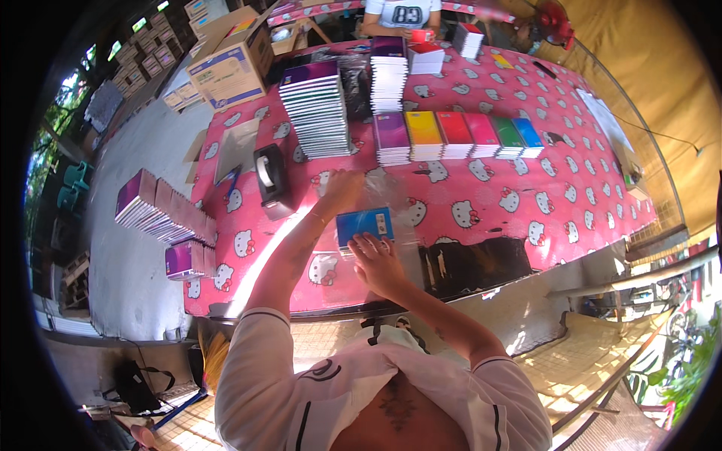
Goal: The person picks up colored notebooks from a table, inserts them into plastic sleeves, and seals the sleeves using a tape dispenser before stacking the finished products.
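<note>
A small stack of blue-covered notebooks [366, 220] lies near the front of the table, on a sheet or bag of clear plastic [404, 214]. My right hand [378, 264] rests on the front of the stack, its fingers spread over the top cover. Just beyond the stack, to its left, is my left hand [344, 189], at the edge of the clear plastic. Motion smears its fingers, so whether it grips the plastic is unclear. Left of that hand stands a black tape dispenser [272, 180].
A row of coloured notebook stacks [455, 139] stands beyond my hands. Behind it rise tall stacks of purple-topped notebooks [314, 113]. More purple notebooks [154, 207] line the left edge. A cardboard box [229, 71] is at the far left; another person [398, 15] handles a red notebook opposite.
</note>
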The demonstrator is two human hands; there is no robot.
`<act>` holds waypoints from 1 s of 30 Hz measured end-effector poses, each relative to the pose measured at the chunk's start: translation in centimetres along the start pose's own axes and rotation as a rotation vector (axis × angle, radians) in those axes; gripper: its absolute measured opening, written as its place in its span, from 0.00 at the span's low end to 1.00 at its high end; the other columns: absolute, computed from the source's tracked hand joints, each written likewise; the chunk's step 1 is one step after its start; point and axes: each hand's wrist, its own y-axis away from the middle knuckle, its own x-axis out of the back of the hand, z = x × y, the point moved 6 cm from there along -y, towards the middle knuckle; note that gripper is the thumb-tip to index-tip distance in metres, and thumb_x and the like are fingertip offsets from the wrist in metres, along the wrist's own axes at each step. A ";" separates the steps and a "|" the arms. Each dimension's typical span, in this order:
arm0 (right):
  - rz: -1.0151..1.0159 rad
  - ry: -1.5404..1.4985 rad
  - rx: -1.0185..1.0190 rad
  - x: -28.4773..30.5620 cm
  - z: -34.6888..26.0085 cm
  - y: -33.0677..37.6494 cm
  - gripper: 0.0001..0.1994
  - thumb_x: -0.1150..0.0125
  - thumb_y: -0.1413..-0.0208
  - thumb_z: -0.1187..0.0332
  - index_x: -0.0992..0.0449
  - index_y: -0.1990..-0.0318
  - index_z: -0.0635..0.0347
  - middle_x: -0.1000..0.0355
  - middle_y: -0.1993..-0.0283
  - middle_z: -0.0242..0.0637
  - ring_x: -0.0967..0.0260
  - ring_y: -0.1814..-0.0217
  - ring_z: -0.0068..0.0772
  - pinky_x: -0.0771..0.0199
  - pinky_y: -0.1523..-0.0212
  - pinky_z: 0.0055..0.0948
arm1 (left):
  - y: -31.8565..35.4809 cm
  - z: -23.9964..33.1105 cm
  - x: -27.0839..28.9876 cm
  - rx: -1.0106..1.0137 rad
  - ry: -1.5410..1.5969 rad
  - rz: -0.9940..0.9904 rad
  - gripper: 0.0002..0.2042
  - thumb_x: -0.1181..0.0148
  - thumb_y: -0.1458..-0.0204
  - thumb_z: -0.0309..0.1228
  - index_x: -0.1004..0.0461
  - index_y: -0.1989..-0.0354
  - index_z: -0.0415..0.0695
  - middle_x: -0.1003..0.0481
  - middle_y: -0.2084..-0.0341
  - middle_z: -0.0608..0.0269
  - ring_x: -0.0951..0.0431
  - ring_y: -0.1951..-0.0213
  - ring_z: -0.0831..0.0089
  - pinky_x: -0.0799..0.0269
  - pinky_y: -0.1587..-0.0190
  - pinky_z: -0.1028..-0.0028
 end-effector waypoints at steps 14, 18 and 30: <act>0.067 0.037 0.076 -0.6 1.3 0.4 0.31 0.34 0.51 0.59 0.32 0.37 0.52 0.37 0.34 0.34 0.43 0.31 0.36 0.43 0.37 0.52 | 4.5 4.8 4.8 -0.159 0.055 0.111 0.05 0.37 0.52 0.31 0.22 0.67 0.49 0.24 0.69 0.62 0.22 0.61 0.59 0.29 0.57 0.55; 0.025 -0.024 0.062 -0.8 1.1 0.1 0.29 0.35 0.51 0.60 0.31 0.39 0.55 0.38 0.34 0.37 0.43 0.31 0.39 0.46 0.35 0.59 | 9.1 8.0 7.5 -0.277 0.028 0.317 0.07 0.39 0.50 0.25 0.22 0.62 0.43 0.23 0.66 0.58 0.22 0.63 0.55 0.24 0.56 0.60; -0.023 -0.026 0.037 -1.8 2.1 0.6 0.30 0.36 0.49 0.56 0.31 0.38 0.53 0.37 0.33 0.39 0.47 0.25 0.40 0.59 0.31 0.70 | 12.5 8.1 3.6 0.251 0.481 0.192 0.14 0.40 0.49 0.23 0.23 0.52 0.41 0.20 0.58 0.47 0.19 0.56 0.53 0.21 0.56 0.63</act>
